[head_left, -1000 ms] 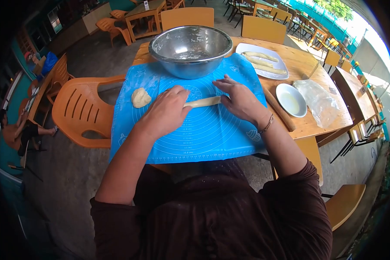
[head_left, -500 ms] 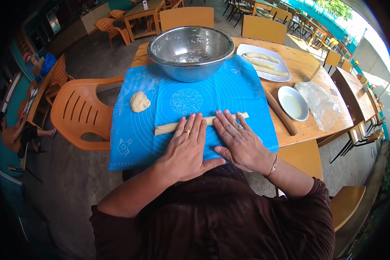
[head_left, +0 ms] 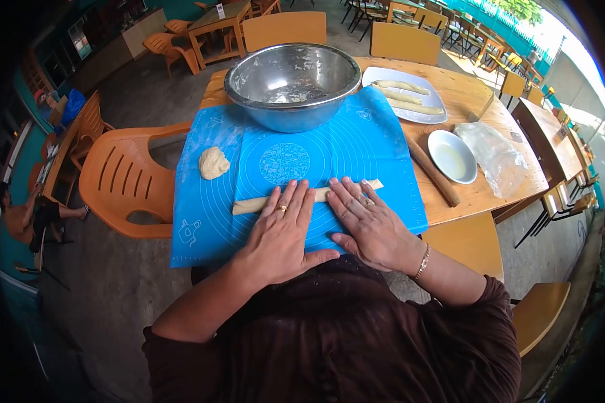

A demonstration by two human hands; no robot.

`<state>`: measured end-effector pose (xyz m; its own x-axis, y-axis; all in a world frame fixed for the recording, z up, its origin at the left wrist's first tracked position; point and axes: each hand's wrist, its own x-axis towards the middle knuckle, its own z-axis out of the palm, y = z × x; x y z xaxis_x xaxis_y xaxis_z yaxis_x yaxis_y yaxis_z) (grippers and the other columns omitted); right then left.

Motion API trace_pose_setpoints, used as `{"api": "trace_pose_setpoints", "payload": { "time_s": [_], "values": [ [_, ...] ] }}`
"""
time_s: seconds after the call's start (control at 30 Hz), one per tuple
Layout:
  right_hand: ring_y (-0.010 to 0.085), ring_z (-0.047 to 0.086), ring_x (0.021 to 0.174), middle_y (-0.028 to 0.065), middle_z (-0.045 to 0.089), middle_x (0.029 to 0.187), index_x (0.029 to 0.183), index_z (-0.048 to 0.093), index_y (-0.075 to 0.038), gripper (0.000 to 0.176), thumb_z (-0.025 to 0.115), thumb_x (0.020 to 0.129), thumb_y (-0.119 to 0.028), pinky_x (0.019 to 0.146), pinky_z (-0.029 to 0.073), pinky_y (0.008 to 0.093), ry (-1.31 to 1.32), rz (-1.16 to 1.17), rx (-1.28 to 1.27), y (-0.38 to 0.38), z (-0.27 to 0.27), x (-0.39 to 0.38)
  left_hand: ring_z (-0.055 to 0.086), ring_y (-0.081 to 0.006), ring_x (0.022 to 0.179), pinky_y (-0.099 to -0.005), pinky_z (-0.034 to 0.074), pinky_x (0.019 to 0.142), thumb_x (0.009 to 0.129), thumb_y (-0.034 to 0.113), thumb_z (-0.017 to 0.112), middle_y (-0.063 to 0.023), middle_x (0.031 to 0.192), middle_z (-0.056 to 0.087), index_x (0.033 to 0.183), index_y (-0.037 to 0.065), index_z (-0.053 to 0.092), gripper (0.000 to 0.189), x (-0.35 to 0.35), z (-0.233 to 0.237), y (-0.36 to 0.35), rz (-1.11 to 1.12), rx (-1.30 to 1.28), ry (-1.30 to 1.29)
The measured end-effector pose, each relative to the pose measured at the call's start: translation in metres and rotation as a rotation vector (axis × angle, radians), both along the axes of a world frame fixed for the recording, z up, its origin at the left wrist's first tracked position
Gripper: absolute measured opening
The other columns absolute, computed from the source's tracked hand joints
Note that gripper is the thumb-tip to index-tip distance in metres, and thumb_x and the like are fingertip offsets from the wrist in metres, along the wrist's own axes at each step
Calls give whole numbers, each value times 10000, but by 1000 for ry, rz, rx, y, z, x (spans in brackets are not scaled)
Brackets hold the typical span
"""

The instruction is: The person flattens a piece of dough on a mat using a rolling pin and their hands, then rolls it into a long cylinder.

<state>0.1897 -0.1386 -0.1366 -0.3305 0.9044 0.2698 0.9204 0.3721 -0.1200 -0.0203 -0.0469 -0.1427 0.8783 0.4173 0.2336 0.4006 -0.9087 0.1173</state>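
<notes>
A long rope of dough [head_left: 249, 205] lies crosswise on the blue baking mat [head_left: 205, 195]. My left hand [head_left: 275, 232] rests flat on its middle, fingers stretched forward. Farther right, my right hand [head_left: 373, 232] presses on the same rope with its fingers out, thumb pointing inward. Both ends of the rope stick out past my hands; the part under my fingers is hidden. A round lump of dough [head_left: 214, 163] sits on the mat's left side.
Behind the mat stands a large steel bowl [head_left: 292, 111]. To the right are a white plate [head_left: 427, 118] with several dough ropes, a rolling pin [head_left: 432, 168], a small white bowl [head_left: 452, 158] and a plastic bag [head_left: 494, 158]. Far left, a person [head_left: 30, 215] sits by an orange chair [head_left: 131, 178].
Both hands have shifted very slightly, still flat on the dough rope. The view has tilted a little; the other things stay where they were.
</notes>
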Motion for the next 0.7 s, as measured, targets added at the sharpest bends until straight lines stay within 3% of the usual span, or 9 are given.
{"api": "trace_pose_setpoints", "payload": {
  "time_s": [0.07,0.13,0.17,0.3,0.4,0.47,0.57,0.7],
  "values": [
    [357,314,1459,228,364,1544,1449,411,38,598,506,1006,-351,1202,227,500,36,13,-45,-1,9,7,251,-479,1452,-532,153,1207,907,723,449,-359,1503,335,1451,-158,308,1045,-1,9,0,-3,-52,26],
    [356,309,1461,233,369,1539,1448,418,33,569,499,1010,-322,1205,225,497,304,19,-176,15,24,21,224,-476,1463,-534,147,1209,929,704,433,-357,1519,306,1449,-162,309,1018,11,26,14,11,-204,22],
    [352,292,1468,243,374,1531,1450,410,42,546,471,1020,-288,1205,224,498,246,10,-34,25,32,22,220,-475,1464,-537,144,1207,951,691,399,-360,1519,301,1446,-164,312,992,22,34,24,-1,-218,-44],
    [367,259,1481,245,319,1563,1491,313,67,613,457,1003,-275,1207,214,512,47,-7,32,62,6,20,209,-480,1465,-524,154,1208,1010,592,364,-349,1527,297,1439,-163,329,869,54,17,47,47,-253,-96],
    [382,246,1484,245,300,1571,1510,264,69,686,491,977,-299,1208,207,514,-8,-15,21,37,-15,13,194,-475,1472,-537,138,1209,986,640,353,-339,1541,278,1450,-160,307,926,46,5,32,64,-249,40],
    [384,241,1486,242,304,1569,1514,259,65,738,528,958,-338,1210,198,514,-71,-4,58,13,-9,7,148,-477,1484,-565,111,1206,935,720,360,-355,1550,233,1455,-173,273,1037,32,6,8,-2,-65,82],
    [369,255,1483,239,305,1569,1502,293,61,771,568,941,-390,1212,190,508,-4,15,-29,-19,3,-5,163,-496,1474,-585,94,1201,860,778,438,-395,1514,263,1450,-172,299,1127,19,-4,-26,-21,28,18],
    [371,279,1472,245,323,1559,1493,308,66,741,554,955,-379,1212,198,500,2,21,-43,-21,2,-3,159,-485,1479,-575,87,1203,877,765,428,-389,1523,252,1440,-185,302,1111,18,4,-31,-16,-28,10]
  ]
}}
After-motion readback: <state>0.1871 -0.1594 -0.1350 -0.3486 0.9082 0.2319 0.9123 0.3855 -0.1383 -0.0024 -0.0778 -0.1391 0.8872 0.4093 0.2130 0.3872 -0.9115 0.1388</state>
